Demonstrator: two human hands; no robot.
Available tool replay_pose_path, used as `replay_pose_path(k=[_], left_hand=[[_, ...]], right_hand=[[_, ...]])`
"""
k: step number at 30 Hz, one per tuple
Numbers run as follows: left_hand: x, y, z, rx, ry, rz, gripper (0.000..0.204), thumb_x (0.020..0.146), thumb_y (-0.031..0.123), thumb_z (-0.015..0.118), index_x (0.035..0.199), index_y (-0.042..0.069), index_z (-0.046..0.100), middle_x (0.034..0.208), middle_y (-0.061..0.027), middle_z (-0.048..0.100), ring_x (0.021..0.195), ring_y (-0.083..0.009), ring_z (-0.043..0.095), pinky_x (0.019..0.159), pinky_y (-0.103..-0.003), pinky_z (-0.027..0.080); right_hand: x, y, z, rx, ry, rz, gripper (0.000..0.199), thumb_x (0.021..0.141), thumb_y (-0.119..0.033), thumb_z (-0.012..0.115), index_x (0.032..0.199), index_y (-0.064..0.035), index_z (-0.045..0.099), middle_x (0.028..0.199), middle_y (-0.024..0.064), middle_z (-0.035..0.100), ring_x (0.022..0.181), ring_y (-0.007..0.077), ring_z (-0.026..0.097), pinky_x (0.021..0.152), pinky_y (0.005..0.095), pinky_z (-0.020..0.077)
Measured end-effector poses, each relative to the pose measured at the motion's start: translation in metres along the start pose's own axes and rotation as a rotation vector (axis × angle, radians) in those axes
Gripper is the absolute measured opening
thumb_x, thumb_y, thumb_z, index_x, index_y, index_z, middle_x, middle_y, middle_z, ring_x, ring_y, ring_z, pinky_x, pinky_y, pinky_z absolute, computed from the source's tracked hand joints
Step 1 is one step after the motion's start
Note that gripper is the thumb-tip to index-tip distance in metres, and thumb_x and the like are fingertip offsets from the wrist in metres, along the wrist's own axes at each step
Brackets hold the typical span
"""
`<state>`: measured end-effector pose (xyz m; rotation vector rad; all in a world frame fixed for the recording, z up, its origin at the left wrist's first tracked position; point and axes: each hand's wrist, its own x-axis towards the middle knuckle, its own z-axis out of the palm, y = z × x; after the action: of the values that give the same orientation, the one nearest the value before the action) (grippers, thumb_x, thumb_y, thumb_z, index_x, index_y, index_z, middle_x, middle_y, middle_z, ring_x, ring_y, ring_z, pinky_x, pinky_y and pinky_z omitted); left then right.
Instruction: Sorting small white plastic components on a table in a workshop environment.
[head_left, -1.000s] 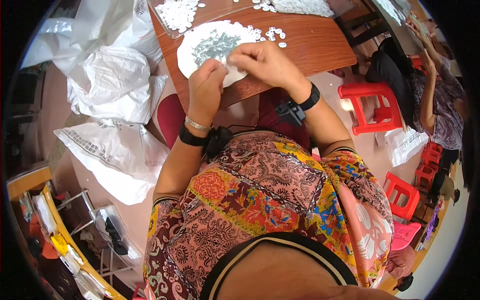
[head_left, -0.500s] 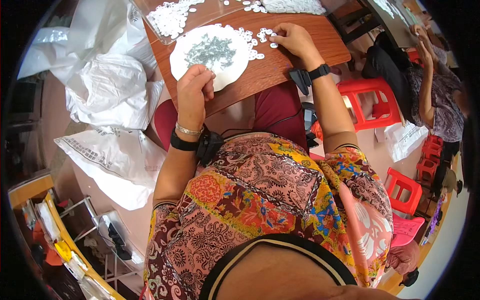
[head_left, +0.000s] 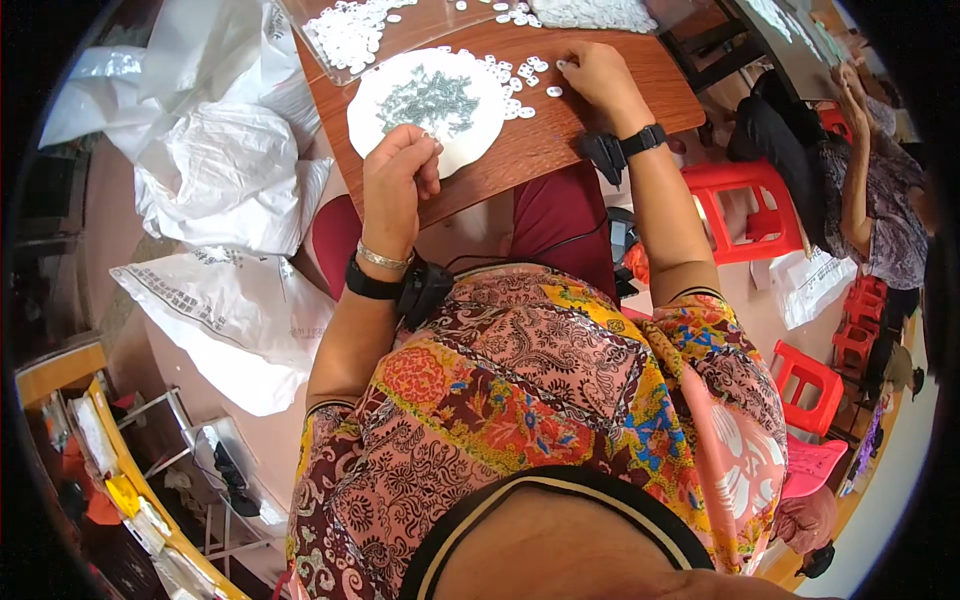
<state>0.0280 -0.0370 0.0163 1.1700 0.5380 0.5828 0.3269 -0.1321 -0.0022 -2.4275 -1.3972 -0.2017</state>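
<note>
A round white plate [head_left: 482,138] lies on the brown wooden table, with a heap of tiny dark-grey, metallic-looking bits [head_left: 428,102] in its middle. Over the plate's near edge, my left hand [head_left: 398,172] is closed in a pinch; what it holds, if anything, is too small to make out. Right of the plate are several small white oval pieces [head_left: 525,70] with holes. My right hand [head_left: 606,82] is closed beyond them, thumb and forefinger on one white oval piece [head_left: 562,66]. Another single oval piece [head_left: 554,91] lies just nearer to me.
At the table's far side, a clear tray [head_left: 362,68] holds a pile of white pieces, beside a bag of more [head_left: 590,12]. White sacks [head_left: 225,180] crowd the floor at left. Red stools [head_left: 745,210] stand at right, where another person [head_left: 870,190] sits.
My right hand has shifted slightly away from me, off the single oval piece and onto another. My left hand keeps its pinch by the plate. The whole view has shifted a little.
</note>
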Motion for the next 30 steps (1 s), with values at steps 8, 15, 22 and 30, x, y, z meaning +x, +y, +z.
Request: replay_pose_path(k=[8, 15, 22, 30], left_hand=[[0.007, 0.006, 0.006, -0.034, 0.018, 0.050, 0.014, 0.084, 0.011, 0.053, 0.073, 0.003, 0.055, 0.055, 0.0019, 0.046, 0.048, -0.0063, 0.041, 0.044, -0.020, 0.029], [0.015, 0.003, 0.016, 0.055, -0.038, 0.077, 0.014, 0.088, 0.014, 0.051, 0.078, 0.004, 0.056, 0.059, 0.0020, 0.048, 0.048, -0.0058, 0.041, 0.044, -0.019, 0.030], [0.016, 0.000, 0.020, 0.064, -0.048, 0.088, 0.015, 0.087, 0.015, 0.052, 0.076, 0.006, 0.055, 0.057, 0.0027, 0.047, 0.048, -0.0049, 0.041, 0.044, -0.018, 0.030], [0.017, -0.005, 0.019, 0.074, -0.040, 0.103, 0.016, 0.086, 0.015, 0.052, 0.074, 0.006, 0.055, 0.057, 0.0031, 0.046, 0.049, -0.0051, 0.041, 0.045, -0.019, 0.031]], right_hand=[[-0.024, -0.074, -0.025, 1.344, -0.299, 0.099, 0.019, 0.085, -0.008, 0.063, 0.102, -0.0002, 0.062, 0.083, 0.0018, 0.065, 0.068, 0.0062, 0.059, 0.063, 0.0190, 0.0484], [-0.035, -0.113, -0.041, 1.388, -0.316, 0.031, 0.018, 0.085, -0.009, 0.064, 0.101, -0.0022, 0.064, 0.081, 0.0006, 0.064, 0.068, 0.0058, 0.057, 0.064, 0.0186, 0.0456], [-0.039, -0.117, -0.044, 1.331, -0.325, -0.020, 0.018, 0.084, -0.009, 0.064, 0.100, -0.0017, 0.065, 0.078, 0.0000, 0.062, 0.069, 0.0062, 0.056, 0.065, 0.0192, 0.0452], [-0.042, -0.120, -0.046, 1.273, -0.312, -0.031, 0.018, 0.083, -0.009, 0.065, 0.100, -0.0017, 0.065, 0.079, -0.0005, 0.062, 0.072, 0.0059, 0.056, 0.068, 0.0194, 0.0448]])
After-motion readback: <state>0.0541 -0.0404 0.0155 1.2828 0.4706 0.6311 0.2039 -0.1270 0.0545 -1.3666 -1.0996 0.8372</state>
